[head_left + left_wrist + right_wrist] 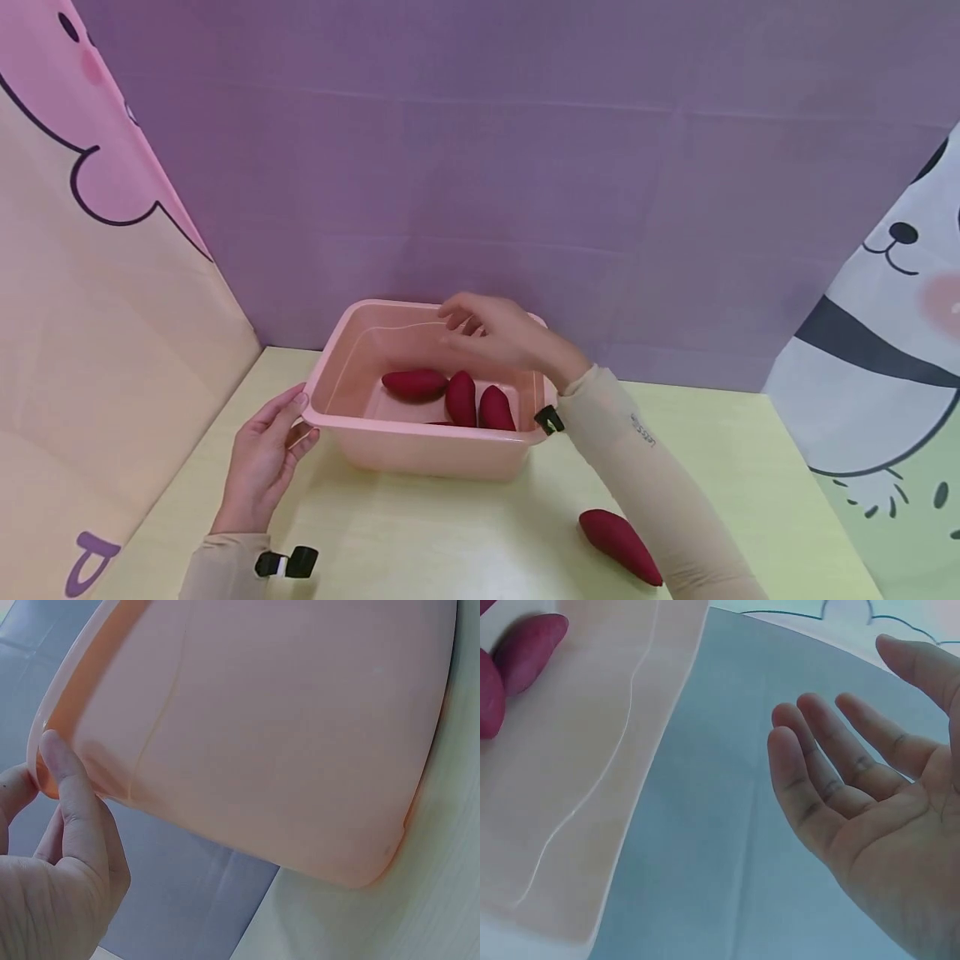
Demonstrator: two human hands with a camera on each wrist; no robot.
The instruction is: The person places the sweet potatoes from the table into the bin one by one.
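A pink plastic basin (431, 450) stands at the back of the table. Inside it lie several dark red sweet potatoes (415, 384), partly hidden by the near rim. My left hand (262, 458) pinches the basin's rim at its left corner, thumb and fingers on either side, as the left wrist view also shows. Over the basin's back right part hovers my right hand (495, 329), palm facing left and fingers loosely bent, with nothing in it. Another sweet potato (618, 546) lies on the table at the front right, beside my right forearm and partly covered by it.
The pale yellow table (420, 542) meets a purple cloth backdrop (480, 167) just behind the basin. Printed cloth panels with cartoon animals hang at the left and right (885, 358) sides.
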